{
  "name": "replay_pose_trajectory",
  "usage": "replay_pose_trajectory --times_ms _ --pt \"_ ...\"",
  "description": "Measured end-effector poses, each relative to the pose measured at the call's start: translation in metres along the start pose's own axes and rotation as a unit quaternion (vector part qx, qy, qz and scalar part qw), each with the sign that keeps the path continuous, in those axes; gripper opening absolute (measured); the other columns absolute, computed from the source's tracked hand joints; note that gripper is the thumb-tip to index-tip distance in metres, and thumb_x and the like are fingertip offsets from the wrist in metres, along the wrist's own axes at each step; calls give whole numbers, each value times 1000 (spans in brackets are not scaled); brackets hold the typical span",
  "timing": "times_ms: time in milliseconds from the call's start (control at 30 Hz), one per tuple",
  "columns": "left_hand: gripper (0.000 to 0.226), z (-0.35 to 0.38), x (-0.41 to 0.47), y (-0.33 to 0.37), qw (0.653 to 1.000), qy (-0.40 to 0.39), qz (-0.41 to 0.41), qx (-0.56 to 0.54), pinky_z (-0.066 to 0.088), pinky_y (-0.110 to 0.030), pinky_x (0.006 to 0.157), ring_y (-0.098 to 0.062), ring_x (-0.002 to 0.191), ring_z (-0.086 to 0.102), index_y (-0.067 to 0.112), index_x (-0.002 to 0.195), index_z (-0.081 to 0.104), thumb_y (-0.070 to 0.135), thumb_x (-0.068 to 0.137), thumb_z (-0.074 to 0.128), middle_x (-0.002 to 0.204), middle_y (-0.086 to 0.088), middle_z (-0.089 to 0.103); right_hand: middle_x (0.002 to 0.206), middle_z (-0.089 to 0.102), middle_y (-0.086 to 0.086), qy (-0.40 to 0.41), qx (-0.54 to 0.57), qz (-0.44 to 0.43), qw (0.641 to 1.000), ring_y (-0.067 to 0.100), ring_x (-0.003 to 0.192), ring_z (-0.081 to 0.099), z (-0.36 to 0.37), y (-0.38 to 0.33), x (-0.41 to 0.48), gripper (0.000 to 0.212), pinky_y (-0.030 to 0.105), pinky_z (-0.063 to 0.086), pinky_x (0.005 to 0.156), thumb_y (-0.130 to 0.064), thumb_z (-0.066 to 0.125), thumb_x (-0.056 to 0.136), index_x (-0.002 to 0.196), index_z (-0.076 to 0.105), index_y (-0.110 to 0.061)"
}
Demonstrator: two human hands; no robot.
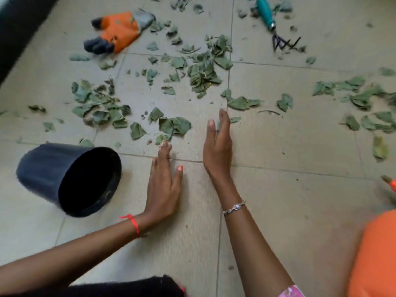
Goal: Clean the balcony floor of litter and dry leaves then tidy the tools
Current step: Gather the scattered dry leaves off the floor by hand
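Dry green leaves (203, 71) lie scattered over the beige tiled floor (289, 200), in clumps at the left, the middle and the far right. My left hand (164, 185) lies flat on the floor with straight fingers, just below a small clump of leaves (171, 126). My right hand (217, 144) stands on its edge with straight fingers, fingertips close to a leaf (242, 102). Neither hand holds anything. A black plastic pot (70, 179) lies on its side to the left of my left hand, mouth facing right.
An orange and grey work glove (120, 32) lies at the top left. A teal-handled hand rake (272, 22) lies at the top right. Something orange (372, 254) fills the bottom right corner. A dark wall or frame (19, 28) runs along the upper left.
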State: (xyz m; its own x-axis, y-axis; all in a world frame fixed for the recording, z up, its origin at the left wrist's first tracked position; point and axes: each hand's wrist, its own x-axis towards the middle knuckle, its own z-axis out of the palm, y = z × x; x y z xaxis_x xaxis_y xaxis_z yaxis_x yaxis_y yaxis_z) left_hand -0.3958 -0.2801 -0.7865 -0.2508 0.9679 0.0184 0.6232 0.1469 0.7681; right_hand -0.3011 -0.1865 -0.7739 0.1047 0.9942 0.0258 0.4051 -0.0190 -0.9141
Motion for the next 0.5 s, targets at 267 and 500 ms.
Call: replay_pose_trajectory --times_ms 267,500 --pt "60 -15 -1 3 998 -50 -11 -32 13 -40 118 4 129 17 11 148 15 27 96 38 152 4 19 154 21 14 118 -177 89 973 23 145 12 -74 35 -123 71 39 18 117 -54 26 91 143 27 -6" --pt "55 -8 -5 6 1000 -9 -2 -11 17 -44 116 -6 133 24 8 145 23 23 94 39 151 -6 28 155 6 22 44 -408 62 910 31 145 1 -46 39 -179 83 47 6 117 -56 29 93 146 9 4"
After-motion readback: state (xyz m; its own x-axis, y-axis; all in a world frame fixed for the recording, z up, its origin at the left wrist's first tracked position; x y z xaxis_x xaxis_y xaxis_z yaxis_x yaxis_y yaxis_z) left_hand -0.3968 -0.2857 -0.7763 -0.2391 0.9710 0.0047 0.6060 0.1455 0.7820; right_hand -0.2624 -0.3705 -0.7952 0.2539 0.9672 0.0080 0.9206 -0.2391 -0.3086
